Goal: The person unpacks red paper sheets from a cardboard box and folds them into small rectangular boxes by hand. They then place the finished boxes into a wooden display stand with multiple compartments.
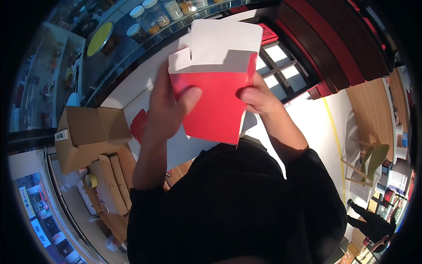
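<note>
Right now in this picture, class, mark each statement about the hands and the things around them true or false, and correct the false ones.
1. Both hands hold the red carton. True: the left hand and the right hand grip its sides.
2. The carton's top flaps are closed. False: the white flaps stand open.
3. A brown cardboard box lies to the person's left. True.
4. The carton is blue inside. False: its inside is white.
5. The lidded jars stand behind glass. True.
</note>
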A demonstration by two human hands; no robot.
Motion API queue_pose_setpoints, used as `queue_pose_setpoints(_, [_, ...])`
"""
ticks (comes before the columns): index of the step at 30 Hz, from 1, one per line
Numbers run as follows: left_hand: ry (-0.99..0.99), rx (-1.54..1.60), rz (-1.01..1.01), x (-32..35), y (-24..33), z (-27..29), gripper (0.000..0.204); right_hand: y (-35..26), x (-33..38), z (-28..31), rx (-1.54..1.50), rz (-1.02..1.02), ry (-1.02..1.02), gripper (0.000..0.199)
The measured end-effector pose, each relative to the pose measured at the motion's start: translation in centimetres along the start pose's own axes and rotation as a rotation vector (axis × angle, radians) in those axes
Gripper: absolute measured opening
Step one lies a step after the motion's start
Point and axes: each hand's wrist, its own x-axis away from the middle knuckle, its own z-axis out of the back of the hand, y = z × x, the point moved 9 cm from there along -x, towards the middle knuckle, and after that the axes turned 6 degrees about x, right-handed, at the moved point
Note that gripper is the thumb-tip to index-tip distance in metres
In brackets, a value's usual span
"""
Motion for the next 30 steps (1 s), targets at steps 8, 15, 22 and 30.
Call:
queue_pose_setpoints(8, [0.257,-0.095,-0.135,3.6,-0.5,1.2,0.062,-3.5,0.0,-1.9,0.631,0.357,0.282,0.063])
queue_pose_setpoints(15, [0.085,-0.308,-0.239,4.5,0.0,1.2,0.043,-3.4,-0.5,-4.3,1.085,0.434,0.116,0.033])
queue_pose_setpoints(22, [-0.012,-0.248,-0.164,5.1,-0.2,2.2,0.02,-3.8,-1.4,-5.4,1.175,0.334,0.061,0.026])
queue_pose_setpoints(30, [0.007,-0.199,-0.083,5.8,-0.9,3.1,0.02,-2.4,-1.7,-5.9,1.2,0.271,0.017,0.027])
